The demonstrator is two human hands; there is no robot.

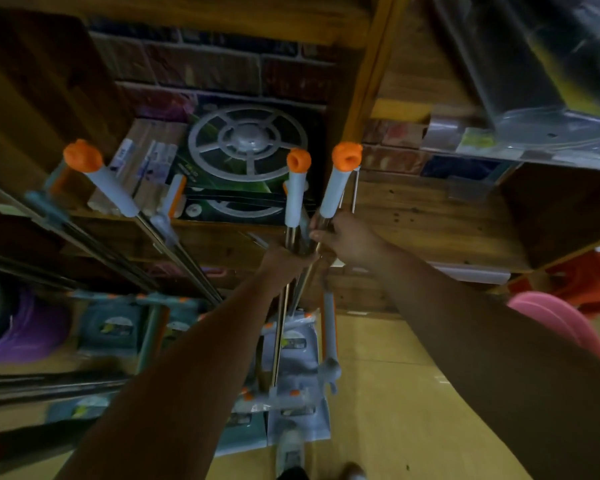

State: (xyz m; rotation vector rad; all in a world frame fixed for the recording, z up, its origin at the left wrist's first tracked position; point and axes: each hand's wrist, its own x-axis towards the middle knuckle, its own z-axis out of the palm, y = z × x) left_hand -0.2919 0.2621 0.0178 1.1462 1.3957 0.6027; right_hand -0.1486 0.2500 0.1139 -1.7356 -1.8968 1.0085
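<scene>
Two upright mop poles stand in front of me, each with a metal shaft, a pale grey grip and an orange cap. My right hand (343,239) grips the shaft of the right pole (336,188) just under its grey grip. My left hand (286,268) grips the shaft of the middle pole (296,195) lower down. Both poles run down to grey and orange mop heads (291,386) near the floor. A third pole of the same kind (108,188) leans at the left, untouched.
Wooden shelves (430,220) stand behind the poles, with a boxed hose reel (248,143) and small cartons. Wrapped goods (541,98) lie on the upper right shelf. A pink basin (555,320) sits at the right and a purple tub (25,334) at the left. The floor (395,393) is tan.
</scene>
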